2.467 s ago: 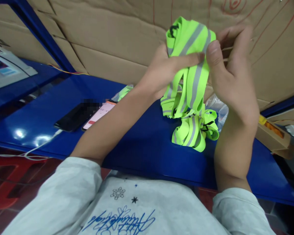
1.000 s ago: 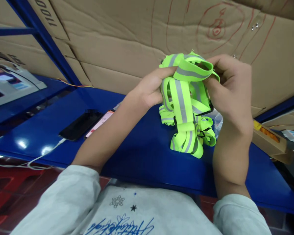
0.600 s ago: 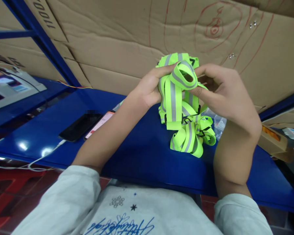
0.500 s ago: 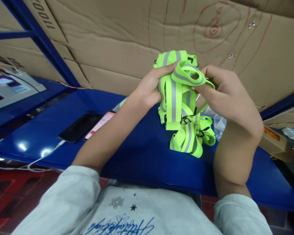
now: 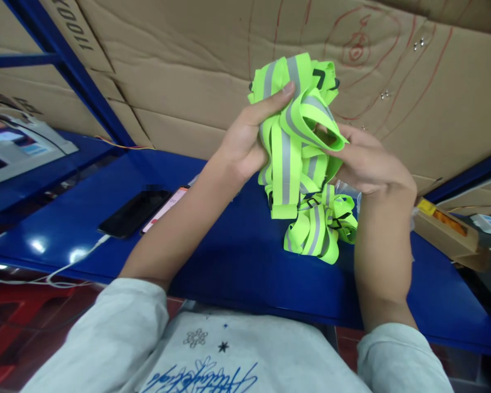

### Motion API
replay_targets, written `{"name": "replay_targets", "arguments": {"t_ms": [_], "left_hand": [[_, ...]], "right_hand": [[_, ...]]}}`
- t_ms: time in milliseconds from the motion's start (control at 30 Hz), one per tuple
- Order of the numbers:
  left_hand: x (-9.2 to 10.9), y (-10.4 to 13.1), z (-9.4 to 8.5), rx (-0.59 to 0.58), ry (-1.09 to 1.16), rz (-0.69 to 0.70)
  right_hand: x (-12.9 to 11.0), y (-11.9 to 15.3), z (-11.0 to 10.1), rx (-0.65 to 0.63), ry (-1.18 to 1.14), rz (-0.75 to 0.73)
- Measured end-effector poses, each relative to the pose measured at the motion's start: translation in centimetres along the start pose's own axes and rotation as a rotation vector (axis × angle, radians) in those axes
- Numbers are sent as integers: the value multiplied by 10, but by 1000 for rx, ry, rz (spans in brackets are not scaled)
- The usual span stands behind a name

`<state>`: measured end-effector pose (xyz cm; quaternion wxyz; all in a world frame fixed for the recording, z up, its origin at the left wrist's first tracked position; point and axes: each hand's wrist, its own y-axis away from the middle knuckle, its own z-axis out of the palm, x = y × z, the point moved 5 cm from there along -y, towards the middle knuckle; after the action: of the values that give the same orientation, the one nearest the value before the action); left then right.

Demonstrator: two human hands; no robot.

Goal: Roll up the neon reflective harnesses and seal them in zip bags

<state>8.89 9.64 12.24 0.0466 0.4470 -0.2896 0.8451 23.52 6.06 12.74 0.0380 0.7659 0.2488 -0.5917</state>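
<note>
A folded bundle of neon yellow-green reflective strap (image 5: 285, 164) with grey stripes and black buckles is held up above the table. My left hand (image 5: 251, 131) is closed round its left side, the thumb pressed over the front of the folds. At the right, my right hand (image 5: 368, 155) pinches a loop of the same strap; its fingertips are partly hidden behind the band. Below the bundle, more of the neon strap (image 5: 315, 232) with black buckles lies bunched on the blue table (image 5: 237, 256). Whether it joins the held bundle I cannot tell.
Two phones lie left of my forearm: a black phone (image 5: 133, 214) on a white cable and one with a lit screen (image 5: 163, 210). Clear plastic (image 5: 349, 191) lies behind my right wrist. An open carton (image 5: 448, 232) stands at the right. Cardboard (image 5: 188, 71) walls the back.
The held bundle has risen and tilted slightly. My right hand has shifted lower and left, turning at the wrist, and the strap loop has opened wider.
</note>
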Motion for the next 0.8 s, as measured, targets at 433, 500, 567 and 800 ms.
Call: {"name": "replay_targets", "arguments": {"t_ms": [433,500,567,800], "left_hand": [[30,1,-11,132,26,367],[33,2,-14,149,6,389],[34,1,-20,178,-11,367],[38,2,-21,140,70,368]], "right_hand": [[-51,31,7,317,850,-360],[-54,33,12,317,970,-419],[-53,32,13,273,1007,-430],[-48,26,-2,450,817,-472]]}}
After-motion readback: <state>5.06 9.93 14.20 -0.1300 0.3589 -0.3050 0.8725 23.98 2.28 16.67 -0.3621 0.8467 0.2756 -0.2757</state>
